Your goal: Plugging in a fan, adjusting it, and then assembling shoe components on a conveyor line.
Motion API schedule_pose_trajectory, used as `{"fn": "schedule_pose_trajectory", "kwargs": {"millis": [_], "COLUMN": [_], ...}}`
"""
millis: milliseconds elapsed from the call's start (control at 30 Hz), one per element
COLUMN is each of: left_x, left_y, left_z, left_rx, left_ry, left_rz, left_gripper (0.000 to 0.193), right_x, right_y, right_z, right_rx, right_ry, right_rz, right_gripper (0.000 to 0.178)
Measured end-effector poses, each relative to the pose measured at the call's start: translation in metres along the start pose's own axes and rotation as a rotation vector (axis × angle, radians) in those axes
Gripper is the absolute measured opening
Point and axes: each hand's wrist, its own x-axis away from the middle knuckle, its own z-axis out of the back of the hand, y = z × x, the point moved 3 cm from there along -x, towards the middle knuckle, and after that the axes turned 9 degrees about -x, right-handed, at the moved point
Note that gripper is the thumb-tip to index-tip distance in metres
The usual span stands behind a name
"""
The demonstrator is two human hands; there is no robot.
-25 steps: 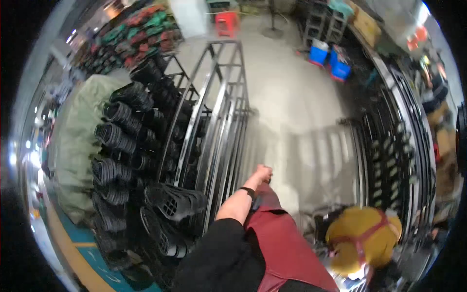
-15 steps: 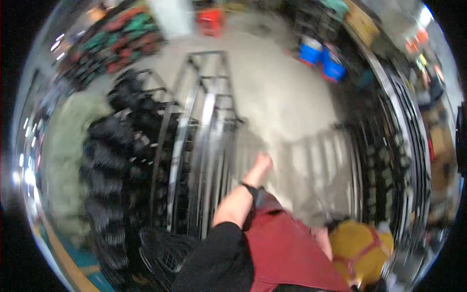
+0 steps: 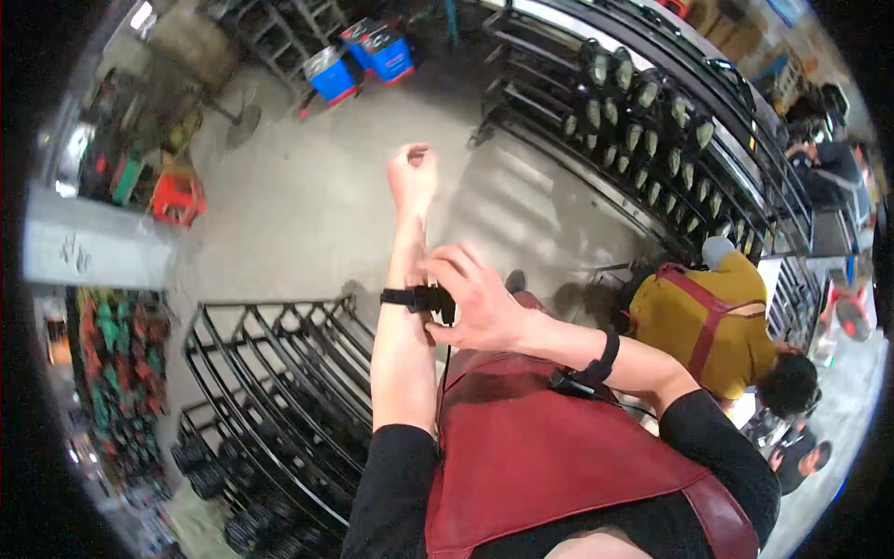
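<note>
My left forearm reaches forward over the floor, and my left hand [image 3: 413, 177] at its end is curled into a loose fist with nothing visible in it. Around that forearm runs a black strap [image 3: 399, 297] carrying a small black box-like device [image 3: 435, 301]. My right hand [image 3: 477, 300] comes across from the right, its fingers and thumb bent around the device; part of the device is hidden behind them. A thin black cable hangs from it. Another black band [image 3: 607, 359] with a small device sits on my right forearm. I wear a red apron [image 3: 549, 456].
Black metal racks [image 3: 279, 373] stand at the left; another rack holds rows of shoes [image 3: 647, 130] at the right. A person in a mustard top [image 3: 689, 317] bends close by on my right. Blue containers [image 3: 331, 76] and a red stool [image 3: 177, 196] stand farther off.
My view has swung to the right, bringing the shoe rack and the co-worker more fully into sight. My right hand has come across to the device on my left forearm.
</note>
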Motion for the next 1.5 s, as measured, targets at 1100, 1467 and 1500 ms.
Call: {"fn": "schedule_pose_trajectory", "kwargs": {"millis": [1100, 1467, 1500], "left_x": [-0.211, -0.130, -0.114], "left_y": [0.279, 0.209, 0.200], "left_z": [-0.360, -0.473, -0.495], "left_rx": [-0.143, -0.074, -0.089], "left_ry": [-0.381, -1.138, -1.110], "left_rz": [-0.963, -0.533, -0.587], "left_gripper": [0.014, 0.024, 0.032], "right_x": [-0.141, 0.056, 0.102], "right_y": [0.208, 0.381, 0.414], "right_z": [0.212, 0.363, 0.390], "right_rx": [-0.810, -0.179, -0.033], "right_ry": [1.068, 0.998, 1.372], "right_rz": [-0.610, -0.866, -0.880], "right_gripper": [0.018, 0.030, 0.030]}}
